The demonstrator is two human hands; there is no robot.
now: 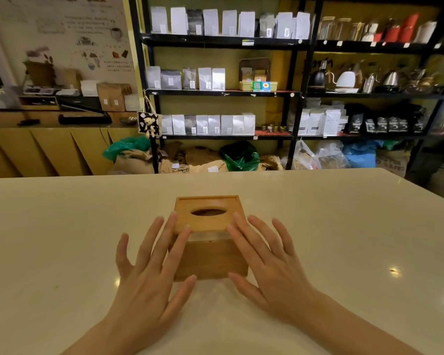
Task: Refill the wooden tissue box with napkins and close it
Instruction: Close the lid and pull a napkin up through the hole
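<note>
A wooden tissue box (pixel 210 260) stands on the pale table (pixel 344 239) right in front of me. Its sliding lid (pixel 207 221), with an oval slot, sits pushed partly back, leaving a narrow gap at the near edge where white napkins (pixel 208 236) show. My left hand (pixel 149 272) rests against the box's left side with fingers spread, fingertips touching the lid's near edge. My right hand (pixel 269 265) mirrors it on the right side, fingers spread, fingertips on the lid's near right corner. Neither hand grips anything.
Beyond the table's far edge stands a black shelving unit (pixel 295 93) stacked with coffee bags, kettles and jars. Sacks and plastic bags (pixel 239 155) lie on the floor under it. A wooden counter (pixel 49 139) runs along the left wall.
</note>
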